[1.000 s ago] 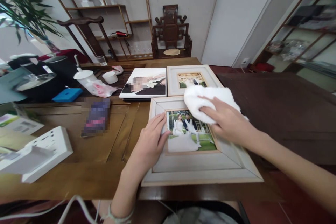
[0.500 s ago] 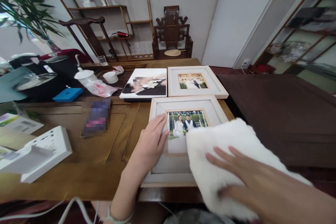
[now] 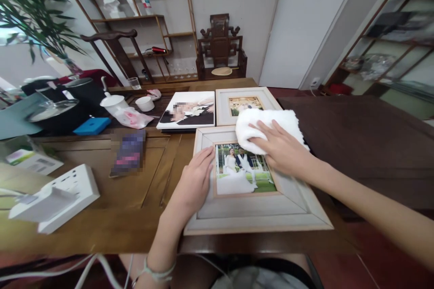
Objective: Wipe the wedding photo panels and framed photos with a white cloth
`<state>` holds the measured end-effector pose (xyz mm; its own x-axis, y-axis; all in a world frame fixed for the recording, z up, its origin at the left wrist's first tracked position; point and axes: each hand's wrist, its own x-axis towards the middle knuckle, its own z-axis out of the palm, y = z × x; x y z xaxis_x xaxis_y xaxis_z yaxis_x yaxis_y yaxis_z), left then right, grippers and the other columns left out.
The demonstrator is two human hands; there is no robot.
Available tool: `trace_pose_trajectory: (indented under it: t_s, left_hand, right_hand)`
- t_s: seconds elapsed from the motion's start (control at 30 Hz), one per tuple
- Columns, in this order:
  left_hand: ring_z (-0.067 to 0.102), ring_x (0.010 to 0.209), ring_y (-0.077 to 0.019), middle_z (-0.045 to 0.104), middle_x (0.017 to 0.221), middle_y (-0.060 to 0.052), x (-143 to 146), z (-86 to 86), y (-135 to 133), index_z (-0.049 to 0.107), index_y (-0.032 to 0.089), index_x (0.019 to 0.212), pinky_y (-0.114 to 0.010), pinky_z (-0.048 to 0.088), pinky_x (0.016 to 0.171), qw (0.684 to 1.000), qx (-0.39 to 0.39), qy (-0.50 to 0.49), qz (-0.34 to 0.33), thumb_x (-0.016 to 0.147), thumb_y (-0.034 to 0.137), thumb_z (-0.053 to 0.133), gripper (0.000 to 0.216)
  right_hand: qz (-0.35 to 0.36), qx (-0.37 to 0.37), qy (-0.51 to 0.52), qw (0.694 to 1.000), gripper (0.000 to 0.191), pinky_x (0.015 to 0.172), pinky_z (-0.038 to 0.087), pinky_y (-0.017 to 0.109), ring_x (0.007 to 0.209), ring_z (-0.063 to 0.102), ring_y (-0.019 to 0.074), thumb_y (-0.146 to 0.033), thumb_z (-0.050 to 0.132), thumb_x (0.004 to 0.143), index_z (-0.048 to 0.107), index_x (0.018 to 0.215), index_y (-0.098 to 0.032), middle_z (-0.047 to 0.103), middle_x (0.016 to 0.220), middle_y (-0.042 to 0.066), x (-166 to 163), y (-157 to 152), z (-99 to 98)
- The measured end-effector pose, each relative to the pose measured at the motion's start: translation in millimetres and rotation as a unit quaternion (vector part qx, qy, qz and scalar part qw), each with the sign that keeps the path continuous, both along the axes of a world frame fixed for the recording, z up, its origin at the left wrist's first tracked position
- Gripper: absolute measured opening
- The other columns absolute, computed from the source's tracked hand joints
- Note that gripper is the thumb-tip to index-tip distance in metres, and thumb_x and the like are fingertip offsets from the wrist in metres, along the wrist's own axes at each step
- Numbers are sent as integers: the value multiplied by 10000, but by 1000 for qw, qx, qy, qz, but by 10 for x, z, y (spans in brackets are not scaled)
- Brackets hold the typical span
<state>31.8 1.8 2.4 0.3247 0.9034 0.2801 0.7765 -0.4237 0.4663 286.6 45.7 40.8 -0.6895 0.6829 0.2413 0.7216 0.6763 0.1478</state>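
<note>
A pale wooden picture frame point(image 3: 257, 223) holding a couple's wedding photo lies flat near the table's front edge. My left hand point(image 3: 195, 178) rests on its left side, fingers stretched out by the photo's edge. Under my right hand point(image 3: 283, 146) is a folded white cloth point(image 3: 286, 122), gripped and pressed over the frame's upper right part. The cloth also covers part of a second framed photo point(image 3: 222, 104) lying just behind. Left of that one, a white-edged photo panel point(image 3: 186, 108) lies on a dark piece.
To the left are a white power strip point(image 3: 79, 183), a partly blurred-out dark packet point(image 3: 129, 153), a blue box point(image 3: 92, 125), a white cup point(image 3: 145, 104) and a black pot point(image 3: 56, 115). A dark brown surface point(image 3: 366, 144) adjoins on the right.
My right hand has pushed the cloth forward and away from me, from the frame's lower right to its far edge, uncovering the photo. My left hand stays in place.
</note>
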Motion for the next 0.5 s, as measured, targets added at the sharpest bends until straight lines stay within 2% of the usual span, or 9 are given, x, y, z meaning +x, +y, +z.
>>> trace_pose_trajectory:
  t_s: [0.1, 0.17, 0.23, 0.33, 0.43, 0.5]
  left_hand:
    - [428, 1320, -230, 485, 1415, -132, 4, -6, -5, 496, 131, 1315, -486, 364, 1094, 1000, -3, -8, 8, 975, 233, 314, 399]
    - [440, 1311, -223, 497, 1404, -128, 5, -16, -3, 503, 135, 1307, -484, 361, 1096, 1000, 1, -17, 12, 975, 234, 314, 394]
    - [451, 1302, -219, 512, 1391, -122, 7, -28, 2, 514, 144, 1295, -484, 359, 1097, 1000, 6, -25, 15, 975, 233, 319, 386]
    - [455, 1296, -224, 518, 1384, -128, 9, -40, 7, 522, 134, 1287, -491, 361, 1095, 999, 9, -32, 13, 974, 239, 321, 386]
    - [449, 1299, -230, 509, 1389, -141, 10, -44, 7, 518, 109, 1291, -492, 362, 1095, 999, 10, -34, 11, 974, 251, 319, 400]
    - [444, 1303, -232, 504, 1392, -145, 11, -42, 4, 514, 99, 1296, -489, 360, 1097, 999, 6, -31, 11, 973, 256, 323, 407]
  right_hand:
    - [2, -25, -44, 999, 640, 1022, 280, 648, 1351, 258, 423, 75, 431, 663, 551, 1263, -116, 374, 1461, 196, -17, 175, 8]
    - [12, -63, -54, 996, 663, 1025, 284, 642, 1361, 225, 423, 91, 421, 660, 546, 1275, -124, 344, 1480, 187, -29, 96, 32]
    - [25, -113, -48, 992, 674, 1043, 263, 640, 1366, 212, 416, 91, 424, 647, 558, 1267, -135, 345, 1481, 176, -22, -125, 81]
    - [49, -226, -27, 972, 670, 1064, 247, 635, 1373, 202, 394, 78, 431, 609, 613, 1199, -182, 357, 1481, 129, 36, -591, 227]
    - [77, -316, 16, 946, 721, 1077, 339, 510, 1374, 255, 307, 74, 396, 569, 620, 1169, -258, 317, 1507, 21, 91, -1004, 423]
    - [84, -342, 32, 935, 712, 1050, 403, 426, 1350, 323, 268, 58, 400, 577, 624, 1156, -292, 316, 1504, -15, 80, -1179, 510]
